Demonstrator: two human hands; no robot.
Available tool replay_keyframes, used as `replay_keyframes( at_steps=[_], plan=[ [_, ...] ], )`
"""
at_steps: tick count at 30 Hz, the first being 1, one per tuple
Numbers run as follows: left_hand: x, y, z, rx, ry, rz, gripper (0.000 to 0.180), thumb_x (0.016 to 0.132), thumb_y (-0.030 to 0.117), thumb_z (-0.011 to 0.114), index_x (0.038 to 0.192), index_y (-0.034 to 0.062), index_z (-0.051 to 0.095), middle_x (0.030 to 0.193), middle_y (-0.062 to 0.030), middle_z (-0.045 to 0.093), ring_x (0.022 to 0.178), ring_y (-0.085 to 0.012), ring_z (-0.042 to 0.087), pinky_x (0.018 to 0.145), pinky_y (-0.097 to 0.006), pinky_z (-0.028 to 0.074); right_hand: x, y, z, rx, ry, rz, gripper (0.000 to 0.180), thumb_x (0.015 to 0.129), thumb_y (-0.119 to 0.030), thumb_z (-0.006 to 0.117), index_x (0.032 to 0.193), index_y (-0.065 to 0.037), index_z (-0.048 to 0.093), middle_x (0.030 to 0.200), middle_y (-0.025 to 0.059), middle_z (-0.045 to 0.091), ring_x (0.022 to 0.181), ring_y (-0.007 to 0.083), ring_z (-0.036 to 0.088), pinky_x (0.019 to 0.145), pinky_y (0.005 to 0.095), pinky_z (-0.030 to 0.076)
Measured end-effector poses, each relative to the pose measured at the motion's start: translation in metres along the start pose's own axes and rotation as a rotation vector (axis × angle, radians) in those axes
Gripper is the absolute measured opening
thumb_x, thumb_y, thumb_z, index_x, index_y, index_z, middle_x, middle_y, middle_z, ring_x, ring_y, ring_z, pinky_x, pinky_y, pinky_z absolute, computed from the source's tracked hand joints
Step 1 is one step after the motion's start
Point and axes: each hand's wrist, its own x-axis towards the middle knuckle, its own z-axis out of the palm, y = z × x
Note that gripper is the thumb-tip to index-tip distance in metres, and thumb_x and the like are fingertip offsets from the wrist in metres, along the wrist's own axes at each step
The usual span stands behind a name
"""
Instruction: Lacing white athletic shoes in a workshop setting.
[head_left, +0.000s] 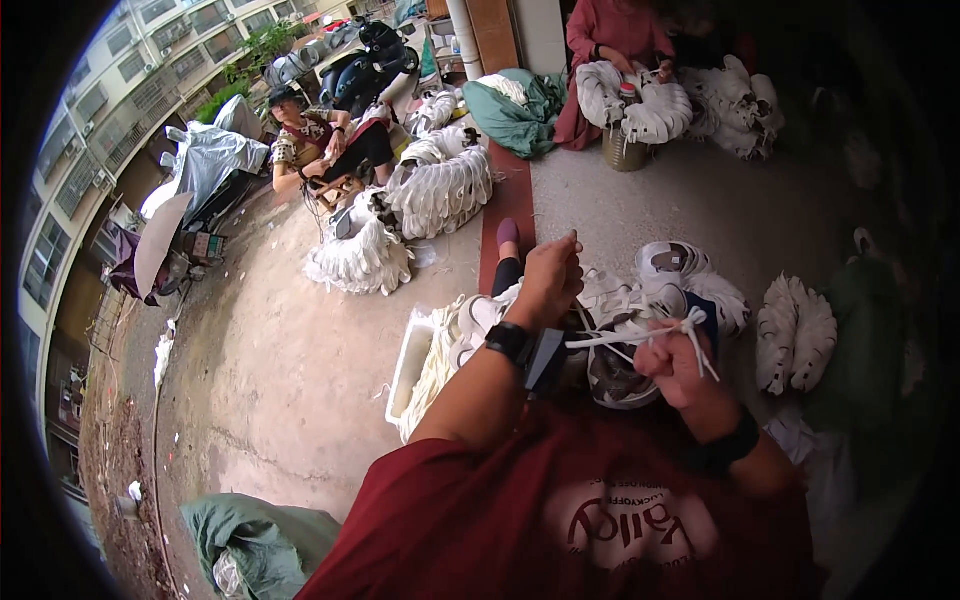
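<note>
"What is seen on the left?"
"A white box [402, 375] is filled with pale laces [432, 382]."
"And the left hand [550, 285]?"
"It is raised, fingers curled; whether anything is gripped cannot be told."
"The white shoelace [622, 340]?"
"It is stretched above a grey-and-white shoe [620, 382] and clamped in the right hand's [675, 365] fingers."

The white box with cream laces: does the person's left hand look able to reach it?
Probably yes: the white box lies beside the left forearm, and its outer edge looks uncovered. The left hand, farther forward, would likely need to draw back.
</note>
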Motion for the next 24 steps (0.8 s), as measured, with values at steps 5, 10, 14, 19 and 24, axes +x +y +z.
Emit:
replay_keyframes(
  at_steps=[5,10,14,19,24],
  plan=[
    [-0.072,-0.004,-0.018,0.925,-0.368,0.290,0.030,0.080,0.027,0.067,0.068,0.0010,0.057,0.057,-0.0049,0.057,0.052,-0.0133,0.054,0.049,-0.028,0.042,0.039,-0.017,0.017,0.113,-0.054,-0.041,0.013,0.080,-0.003,0.046,0.067,-0.004,0.043,0.051,0.0000,0.031,0.043,0.0123,0.031,0.047,0.0278,0.031],
    [-0.072,-0.021,-0.019,1.274,-0.361,0.886,0.022,0.080,0.025,0.058,0.075,0.0042,0.057,0.068,-0.0187,0.058,0.066,-0.0388,0.057,0.055,-0.044,0.045,0.051,0.009,0.064,-0.355,-0.382,-0.142,0.009,0.083,-0.003,0.051,0.092,0.000,0.051,0.058,0.0036,0.039,0.052,0.0120,0.042,0.053,0.0270,0.037],
    [-0.073,-0.020,-0.031,0.686,-0.257,0.651,0.031,0.090,0.028,0.049,0.070,0.0050,0.053,0.057,-0.0029,0.050,0.049,-0.0133,0.046,0.047,-0.030,0.037,0.060,0.004,0.061,-0.719,-0.165,-0.333,0.006,0.078,-0.003,0.057,0.080,0.003,0.055,0.075,0.0042,0.059,0.071,0.0088,0.055,0.065,0.0240,0.044],
    [-0.075,-0.017,-0.045,0.345,-0.077,0.292,0.038,0.093,0.032,0.048,0.065,0.0071,0.052,0.055,0.0049,0.044,0.051,-0.0036,0.038,0.045,-0.022,0.030,0.052,0.014,0.043,-1.113,-0.398,-0.176,0.011,0.078,-0.001,0.054,0.085,0.005,0.061,0.073,0.0070,0.062,0.071,0.0099,0.057,0.065,0.0246,0.045],
    [-0.073,-0.011,-0.046,0.235,-0.245,0.277,0.031,0.093,0.032,0.046,0.070,0.0101,0.048,0.058,0.0045,0.043,0.050,-0.0053,0.037,0.045,-0.022,0.028,0.059,0.020,0.038,-0.981,-0.469,-0.122,0.013,0.080,0.001,0.048,0.083,0.003,0.061,0.067,0.0080,0.062,0.065,0.0119,0.058,0.061,0.0266,0.045]
  ],
)
